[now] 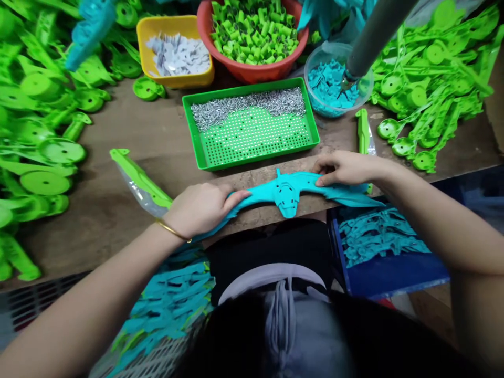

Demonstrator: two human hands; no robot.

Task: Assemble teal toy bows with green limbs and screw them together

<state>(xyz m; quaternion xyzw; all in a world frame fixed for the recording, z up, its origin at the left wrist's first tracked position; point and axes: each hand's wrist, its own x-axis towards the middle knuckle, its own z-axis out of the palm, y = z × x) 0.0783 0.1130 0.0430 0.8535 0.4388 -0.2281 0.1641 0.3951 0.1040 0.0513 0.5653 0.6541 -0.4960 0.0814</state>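
A blue plastic bow-shaped toy part point(285, 195) lies across a board at the table's front edge. My left hand point(202, 209), with a gold bangle at its wrist, is closed over the part's left arm, thumb along the top. On the right arm my right hand point(346, 169) grips the part with curled fingers. A green piece with a clear blade point(144, 184) lies beside my left hand. Another green piece with a clear blade point(363, 134) lies behind my right wrist, partly hidden.
Ahead stands a green perforated tray point(258, 164) of small metal screws. Behind are a yellow bin point(177, 80), a red bowl point(252, 71) and a clear tub point(334, 111). Green parts point(43, 131) heap left and right. A grey pole point(378, 37) slants over the tub. A blue crate point(389, 278) sits below right.
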